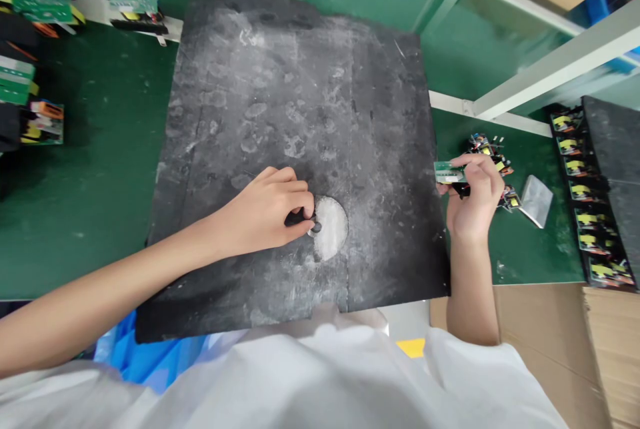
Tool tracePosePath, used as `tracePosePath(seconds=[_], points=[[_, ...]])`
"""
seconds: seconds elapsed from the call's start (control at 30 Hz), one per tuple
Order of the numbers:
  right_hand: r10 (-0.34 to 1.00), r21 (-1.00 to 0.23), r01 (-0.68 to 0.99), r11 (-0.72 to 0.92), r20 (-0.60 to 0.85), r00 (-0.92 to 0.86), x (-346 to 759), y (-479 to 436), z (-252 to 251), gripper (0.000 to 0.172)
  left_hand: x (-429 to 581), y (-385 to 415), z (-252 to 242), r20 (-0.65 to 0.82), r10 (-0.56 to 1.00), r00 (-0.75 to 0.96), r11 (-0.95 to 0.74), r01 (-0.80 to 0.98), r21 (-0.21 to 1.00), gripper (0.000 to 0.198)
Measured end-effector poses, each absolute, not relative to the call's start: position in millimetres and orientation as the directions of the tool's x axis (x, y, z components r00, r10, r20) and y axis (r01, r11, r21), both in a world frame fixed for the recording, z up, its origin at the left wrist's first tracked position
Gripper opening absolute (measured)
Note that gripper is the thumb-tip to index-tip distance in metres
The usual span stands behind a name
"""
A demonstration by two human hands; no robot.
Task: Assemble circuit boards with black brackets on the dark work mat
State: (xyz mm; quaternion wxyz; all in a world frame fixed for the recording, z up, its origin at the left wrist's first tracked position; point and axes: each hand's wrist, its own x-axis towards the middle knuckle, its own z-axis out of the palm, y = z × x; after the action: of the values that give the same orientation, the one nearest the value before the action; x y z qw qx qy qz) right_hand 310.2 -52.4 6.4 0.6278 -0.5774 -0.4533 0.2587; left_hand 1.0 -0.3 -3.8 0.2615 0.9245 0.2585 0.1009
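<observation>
My left hand (280, 209) rests over the black board (300, 102), its fingers curled into a pinch at the left edge of a round whitish disc (332, 227). A small dark spot shows at the fingertips, and what they hold, if anything, I cannot make out. At the board's right edge, my right hand (473, 195) is closed on a small green circuit board (449, 172), gripped between thumb and fingers. Just behind that hand lies a cluster of loose circuit boards with components (484, 144), partly covered by the fingers.
A silvery flat block (537, 201) lies right of my right hand. Farther right stands a black tray (583, 215) with a row of circuit boards. More circuit boards (41, 3) sit at the left on the green table (100, 195). A white frame post (555, 62) slants across the upper right.
</observation>
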Motion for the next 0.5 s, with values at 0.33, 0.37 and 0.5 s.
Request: tracePosePath(seconds=[0.33, 0.37, 0.5], points=[[0.857, -0.963, 0.204, 0.179, 0.254, 0.448, 308.3, -52.7, 5.3, 0.015, -0.6, 1.0, -4.8, 0.043, 0.521, 0.853, -0.726, 0.416, 0.547, 0.012], [0.860, -0.964, 0.203, 0.174, 0.249, 0.446, 307.6, -52.7, 5.3, 0.015, -0.6, 1.2, -5.0, 0.042, 0.519, 0.854, -0.726, 0.414, 0.549, 0.013], [0.861, -0.965, 0.199, 0.172, 0.246, 0.446, 306.4, -52.5, 5.1, 0.014, 0.2, 2.0, -5.3, 0.029, 0.526, 0.850, -0.706, 0.417, 0.572, 0.013]])
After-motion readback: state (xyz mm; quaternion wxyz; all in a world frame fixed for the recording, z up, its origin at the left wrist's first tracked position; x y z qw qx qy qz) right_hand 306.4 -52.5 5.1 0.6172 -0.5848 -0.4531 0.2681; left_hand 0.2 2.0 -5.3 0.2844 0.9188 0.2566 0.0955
